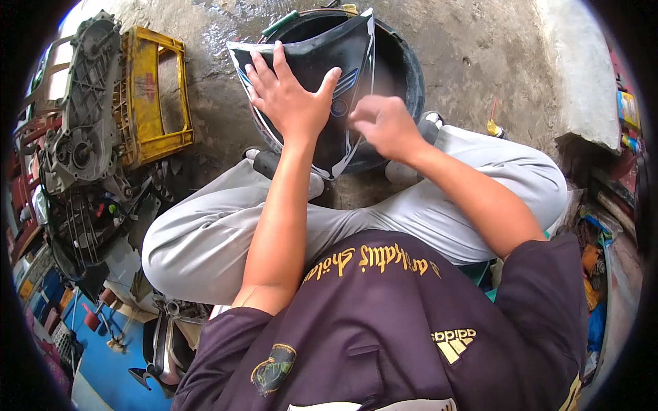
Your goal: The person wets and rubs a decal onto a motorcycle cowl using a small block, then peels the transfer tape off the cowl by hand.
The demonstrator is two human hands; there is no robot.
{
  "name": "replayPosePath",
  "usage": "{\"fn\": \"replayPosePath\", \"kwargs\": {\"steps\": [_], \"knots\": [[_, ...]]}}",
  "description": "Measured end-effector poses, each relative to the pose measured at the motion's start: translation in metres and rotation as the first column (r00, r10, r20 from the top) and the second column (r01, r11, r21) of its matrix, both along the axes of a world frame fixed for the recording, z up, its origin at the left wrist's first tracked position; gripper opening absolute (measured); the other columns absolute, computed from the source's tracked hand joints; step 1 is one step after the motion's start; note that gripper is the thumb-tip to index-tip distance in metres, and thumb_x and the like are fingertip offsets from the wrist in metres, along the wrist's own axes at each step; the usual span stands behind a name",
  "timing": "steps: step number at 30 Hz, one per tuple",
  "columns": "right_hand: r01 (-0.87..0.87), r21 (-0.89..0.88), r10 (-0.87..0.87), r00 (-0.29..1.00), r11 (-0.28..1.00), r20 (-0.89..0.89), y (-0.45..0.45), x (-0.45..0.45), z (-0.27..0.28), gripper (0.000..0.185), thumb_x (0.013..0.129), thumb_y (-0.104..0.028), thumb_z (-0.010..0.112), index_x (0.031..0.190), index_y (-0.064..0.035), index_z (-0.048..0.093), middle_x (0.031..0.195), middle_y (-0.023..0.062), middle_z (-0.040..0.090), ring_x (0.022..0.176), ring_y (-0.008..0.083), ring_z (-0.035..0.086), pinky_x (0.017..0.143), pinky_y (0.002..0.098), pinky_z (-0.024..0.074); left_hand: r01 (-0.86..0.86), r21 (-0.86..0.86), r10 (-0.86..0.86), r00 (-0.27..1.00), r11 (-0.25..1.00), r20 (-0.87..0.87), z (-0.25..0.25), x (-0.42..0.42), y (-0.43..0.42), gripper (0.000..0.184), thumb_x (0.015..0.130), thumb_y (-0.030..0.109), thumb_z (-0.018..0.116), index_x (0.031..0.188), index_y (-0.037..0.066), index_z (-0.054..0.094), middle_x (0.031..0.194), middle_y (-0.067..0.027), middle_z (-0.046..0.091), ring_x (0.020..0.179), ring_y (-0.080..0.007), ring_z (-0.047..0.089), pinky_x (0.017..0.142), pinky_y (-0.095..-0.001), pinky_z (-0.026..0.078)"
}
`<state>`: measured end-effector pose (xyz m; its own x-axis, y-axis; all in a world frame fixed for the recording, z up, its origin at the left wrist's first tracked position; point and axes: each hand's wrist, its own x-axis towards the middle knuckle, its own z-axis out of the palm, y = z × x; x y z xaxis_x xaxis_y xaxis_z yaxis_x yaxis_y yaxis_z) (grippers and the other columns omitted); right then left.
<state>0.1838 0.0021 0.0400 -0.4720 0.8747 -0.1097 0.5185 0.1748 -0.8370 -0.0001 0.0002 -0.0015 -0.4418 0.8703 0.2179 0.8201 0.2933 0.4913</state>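
Observation:
A glossy black motorcycle body panel (312,61), with pale edges and blue-and-white stripes, rests across a round black tub (410,75). My left hand (293,99) lies on the panel's face, fingers spread and thumb stretched out. By the panel's right edge is my right hand (387,125), its fingers curled together and blurred at the tips. Whatever those fingers pinch, if anything, is hidden. The panel covers much of the tub's opening, and its inside is dark.
A yellow plastic crate (154,147) and a grey metal engine casing (86,103) stand at the left. Wet concrete floor (473,41) surrounds the tub. Behind my left side is a blue surface (116,370) with scattered tools. Assorted clutter (593,260) lies at the right.

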Motion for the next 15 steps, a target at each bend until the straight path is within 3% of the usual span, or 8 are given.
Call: {"fn": "replayPosePath", "kwargs": {"steps": [2,3,5,7,9,11,13,15], "knots": [[0.043,0.082,-0.039,0.998,0.996,-0.049,0.021,0.005,-0.007,0.008,0.082,-0.003,0.074,0.090,-0.0001,0.076,0.089,0.0194,0.075,0.084,0.0345,0.075,0.076,0.0415,0.0578,-0.001,-0.003,0.001,1.000,1.000,0.009,-0.001,-0.001,-0.001,0.110,0.076,0.072,0.082,0.159,0.011,0.043,0.167,-0.0296,0.033,0.156,-0.0493,0.028,0.123,-0.0651,0.024],[0.185,-0.154,-0.182,0.983,0.971,0.034,0.028,0.003,0.004,0.007,0.082,-0.003,0.074,0.089,0.0005,0.075,0.089,0.0189,0.075,0.084,0.0339,0.075,0.076,0.0416,0.0577,-0.004,-0.012,0.004,1.000,1.000,0.003,-0.002,-0.001,-0.002,0.110,0.076,0.072,0.082,0.159,0.011,0.043,0.167,-0.0296,0.033,0.156,-0.0493,0.028,0.123,-0.0651,0.024],[0.019,0.037,-0.019,1.000,0.999,-0.004,0.016,0.005,-0.008,0.010,0.086,-0.007,0.073,0.092,0.0012,0.075,0.087,0.0180,0.075,0.082,0.0275,0.076,0.076,0.0384,0.0576,-0.009,0.008,0.009,1.000,1.000,0.008,-0.002,-0.001,0.000,0.111,0.076,0.072,0.082,0.160,0.012,0.043,0.168,-0.0292,0.032,0.157,-0.0494,0.027,0.123,-0.0646,0.024],[-0.037,0.018,0.037,0.999,0.999,0.032,-0.012,0.000,-0.008,0.010,0.086,-0.007,0.073,0.091,0.0015,0.075,0.087,0.0173,0.075,0.082,0.0261,0.076,0.076,0.0382,0.0574,0.000,-0.002,0.000,1.000,1.000,0.004,-0.001,-0.001,0.000,0.111,0.076,0.073,0.081,0.160,0.012,0.042,0.168,-0.0293,0.032,0.157,-0.0497,0.026,0.124,-0.0636,0.024],[-0.088,0.063,0.086,0.996,0.994,0.037,0.001,0.002,-0.009,0.010,0.086,-0.006,0.073,0.091,0.0020,0.074,0.086,0.0177,0.075,0.082,0.0300,0.075,0.076,0.0393,0.0574,-0.009,-0.031,0.009,1.000,0.999,-0.008,-0.001,-0.002,-0.002,0.110,0.077,0.073,0.081,0.160,0.013,0.042,0.168,-0.0292,0.032,0.157,-0.0491,0.026,0.124,-0.0630,0.024],[0.072,0.059,-0.071,0.997,0.996,-0.008,0.022,0.004,-0.008,0.008,0.086,-0.004,0.071,0.090,0.0026,0.073,0.086,0.0184,0.074,0.083,0.0370,0.074,0.078,0.0415,0.0573,-0.006,-0.008,0.006,1.000,1.000,-0.014,-0.002,-0.002,0.000,0.110,0.077,0.072,0.081,0.160,0.013,0.042,0.168,-0.0292,0.032,0.157,-0.0487,0.026,0.123,-0.0634,0.024],[0.164,-0.077,-0.161,0.986,0.983,0.042,0.018,0.001,-0.001,0.006,0.081,-0.002,0.069,0.086,0.0015,0.072,0.089,0.0219,0.072,0.087,0.0408,0.071,0.079,0.0462,0.0567,0.002,0.013,-0.002,1.000,1.000,-0.011,-0.004,0.000,-0.004,0.110,0.077,0.072,0.082,0.160,0.013,0.042,0.168,-0.0291,0.032,0.157,-0.0483,0.027,0.123,-0.0637,0.025],[-0.066,0.086,0.066,0.998,0.994,0.004,-0.009,-0.002,-0.004,0.006,0.081,-0.001,0.068,0.085,0.0009,0.073,0.089,0.0214,0.072,0.086,0.0407,0.071,0.079,0.0467,0.0567,-0.005,-0.012,0.004,1.000,1.000,-0.023,-0.001,-0.001,-0.002,0.110,0.076,0.071,0.082,0.160,0.012,0.042,0.168,-0.0293,0.033,0.156,-0.0479,0.029,0.122,-0.0642,0.026]]}}
